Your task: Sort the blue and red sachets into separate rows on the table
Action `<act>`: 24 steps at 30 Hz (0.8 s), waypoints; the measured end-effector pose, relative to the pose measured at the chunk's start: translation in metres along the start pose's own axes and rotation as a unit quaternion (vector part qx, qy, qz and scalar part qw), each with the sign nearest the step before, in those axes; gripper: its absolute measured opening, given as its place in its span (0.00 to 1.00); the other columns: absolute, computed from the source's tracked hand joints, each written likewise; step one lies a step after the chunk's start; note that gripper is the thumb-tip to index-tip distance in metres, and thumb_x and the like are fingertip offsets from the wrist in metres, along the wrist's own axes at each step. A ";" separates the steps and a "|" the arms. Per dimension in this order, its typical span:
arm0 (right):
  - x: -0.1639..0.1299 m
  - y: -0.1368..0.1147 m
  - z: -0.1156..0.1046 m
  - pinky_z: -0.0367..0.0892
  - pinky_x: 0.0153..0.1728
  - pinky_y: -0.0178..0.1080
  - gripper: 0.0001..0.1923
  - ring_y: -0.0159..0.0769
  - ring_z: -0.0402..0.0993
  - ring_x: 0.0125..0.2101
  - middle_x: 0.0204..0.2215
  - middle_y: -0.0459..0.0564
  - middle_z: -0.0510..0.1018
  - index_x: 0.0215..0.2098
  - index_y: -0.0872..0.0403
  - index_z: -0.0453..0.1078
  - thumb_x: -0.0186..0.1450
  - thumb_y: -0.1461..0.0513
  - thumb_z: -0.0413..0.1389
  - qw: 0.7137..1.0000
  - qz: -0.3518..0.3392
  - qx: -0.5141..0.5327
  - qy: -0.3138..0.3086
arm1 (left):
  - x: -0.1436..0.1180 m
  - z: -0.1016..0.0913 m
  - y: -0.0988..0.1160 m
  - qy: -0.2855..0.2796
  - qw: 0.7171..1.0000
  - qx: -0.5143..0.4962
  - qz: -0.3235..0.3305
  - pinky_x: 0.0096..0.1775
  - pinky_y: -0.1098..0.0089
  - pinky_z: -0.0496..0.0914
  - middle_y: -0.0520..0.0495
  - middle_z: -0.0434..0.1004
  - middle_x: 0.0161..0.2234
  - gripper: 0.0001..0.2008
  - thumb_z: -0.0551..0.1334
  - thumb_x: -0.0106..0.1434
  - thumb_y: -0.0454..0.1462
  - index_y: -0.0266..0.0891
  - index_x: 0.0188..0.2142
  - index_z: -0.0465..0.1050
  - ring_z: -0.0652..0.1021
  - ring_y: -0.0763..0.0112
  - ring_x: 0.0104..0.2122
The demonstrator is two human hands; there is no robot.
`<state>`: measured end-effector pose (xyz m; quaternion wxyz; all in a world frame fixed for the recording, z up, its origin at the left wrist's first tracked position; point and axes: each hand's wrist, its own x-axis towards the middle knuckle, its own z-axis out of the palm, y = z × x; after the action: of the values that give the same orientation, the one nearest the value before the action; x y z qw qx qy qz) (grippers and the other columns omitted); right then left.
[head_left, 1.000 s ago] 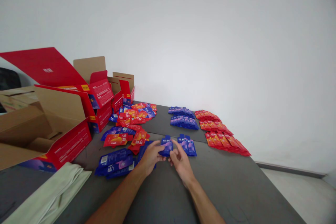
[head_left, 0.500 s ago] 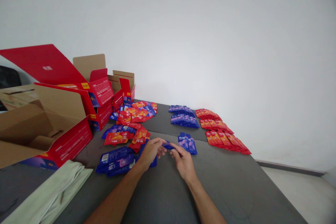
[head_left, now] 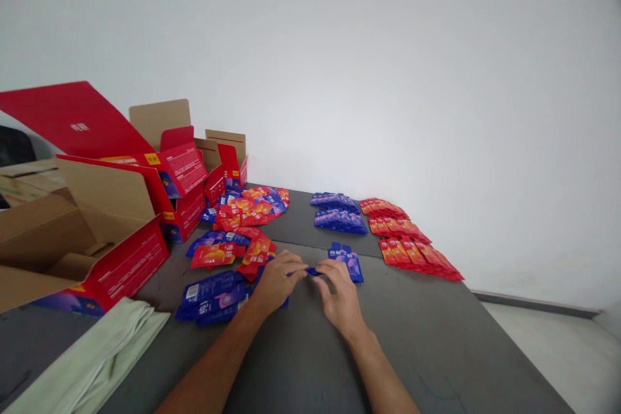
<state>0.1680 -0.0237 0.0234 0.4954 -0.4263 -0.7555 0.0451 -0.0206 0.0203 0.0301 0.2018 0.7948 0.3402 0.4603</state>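
Note:
My left hand (head_left: 277,281) and my right hand (head_left: 341,296) meet over the dark table (head_left: 427,349), both pinching one blue sachet (head_left: 312,271) between their fingertips; only a sliver of it shows. Just beyond my right hand lies a small row of blue sachets (head_left: 345,259). Loose blue sachets (head_left: 213,294) lie under and left of my left hand. A mixed heap of red and blue sachets (head_left: 245,220) spreads behind them.
Sorted blue rows (head_left: 338,213) and red rows (head_left: 405,239) lie at the far right of the table. Open red cardboard boxes (head_left: 121,207) stand at the left, with a pale green cloth (head_left: 97,359) in front. A white wall rises behind.
The blue sachet was held up flat between both hands; now it is lowered toward the table edge-on. Both hands have moved down a little.

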 end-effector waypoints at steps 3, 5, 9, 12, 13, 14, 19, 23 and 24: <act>0.002 -0.003 -0.003 0.66 0.49 0.47 0.12 0.40 0.68 0.45 0.44 0.52 0.75 0.45 0.48 0.72 0.68 0.66 0.51 0.999 -0.037 -0.023 -0.026 | -0.001 0.003 0.000 0.005 1.000 0.001 0.008 0.44 0.66 0.68 0.49 0.79 0.35 0.08 0.63 0.63 0.35 0.44 0.38 0.81 0.74 0.68 0.39; 0.003 -0.004 -0.003 0.66 0.48 0.47 0.13 0.40 0.67 0.45 0.45 0.52 0.75 0.46 0.48 0.72 0.68 0.66 0.51 0.998 -0.046 -0.038 -0.033 | -0.001 0.004 -0.001 0.012 1.000 0.001 0.003 0.44 0.66 0.68 0.49 0.78 0.35 0.07 0.63 0.63 0.35 0.44 0.38 0.80 0.74 0.68 0.38; 0.004 -0.003 -0.001 0.67 0.46 0.46 0.13 0.41 0.67 0.44 0.44 0.52 0.74 0.48 0.49 0.72 0.68 0.66 0.51 0.996 -0.046 -0.048 -0.051 | -0.002 0.005 -0.003 0.009 1.000 0.009 0.006 0.45 0.66 0.69 0.49 0.78 0.36 0.07 0.62 0.64 0.35 0.43 0.39 0.80 0.74 0.68 0.40; 0.005 -0.004 0.001 0.66 0.45 0.46 0.12 0.40 0.66 0.42 0.42 0.53 0.74 0.44 0.51 0.72 0.69 0.67 0.49 0.997 -0.038 -0.045 -0.054 | -0.003 0.008 -0.004 0.004 1.000 0.014 0.009 0.45 0.66 0.69 0.49 0.79 0.36 0.07 0.62 0.64 0.36 0.42 0.38 0.80 0.74 0.69 0.40; 0.005 -0.004 0.001 0.66 0.45 0.46 0.12 0.40 0.66 0.42 0.41 0.53 0.74 0.43 0.51 0.72 0.69 0.67 0.48 0.997 -0.035 -0.044 -0.054 | -0.004 0.009 -0.003 0.004 1.000 0.014 0.009 0.45 0.66 0.69 0.49 0.79 0.36 0.07 0.62 0.64 0.36 0.42 0.38 0.80 0.74 0.69 0.39; 0.006 -0.005 0.001 0.66 0.45 0.46 0.13 0.40 0.66 0.42 0.41 0.53 0.74 0.43 0.52 0.72 0.69 0.67 0.47 0.997 -0.032 -0.045 -0.053 | -0.004 0.010 -0.003 0.005 1.000 0.014 0.008 0.44 0.66 0.69 0.49 0.79 0.36 0.07 0.62 0.64 0.36 0.42 0.38 0.79 0.74 0.69 0.39; 0.007 -0.009 -0.003 0.65 0.47 0.47 0.10 0.41 0.66 0.43 0.42 0.54 0.73 0.44 0.52 0.70 0.69 0.66 0.48 0.997 -0.010 -0.057 -0.050 | -0.003 0.011 -0.004 0.036 0.999 0.007 -0.014 0.45 0.67 0.70 0.49 0.79 0.37 0.07 0.61 0.63 0.34 0.42 0.37 0.79 0.75 0.68 0.40; 0.006 -0.006 -0.001 0.65 0.46 0.46 0.10 0.41 0.67 0.42 0.41 0.54 0.73 0.42 0.52 0.69 0.70 0.66 0.47 0.998 -0.007 -0.045 -0.052 | -0.003 0.010 -0.005 0.040 0.999 0.007 -0.015 0.45 0.66 0.70 0.49 0.79 0.37 0.07 0.61 0.63 0.35 0.42 0.36 0.79 0.75 0.68 0.40; 0.006 -0.005 0.001 0.65 0.46 0.46 0.10 0.41 0.67 0.42 0.41 0.54 0.73 0.41 0.52 0.69 0.70 0.66 0.46 0.998 -0.007 -0.043 -0.054 | -0.004 0.010 -0.004 0.037 0.999 0.008 -0.011 0.45 0.66 0.70 0.49 0.79 0.37 0.07 0.61 0.63 0.35 0.42 0.36 0.79 0.75 0.68 0.40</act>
<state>0.1637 -0.0227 0.0298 0.4354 -0.4391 -0.7853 0.0320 -0.0146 0.0203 0.0206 0.1873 0.7749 0.3600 0.4847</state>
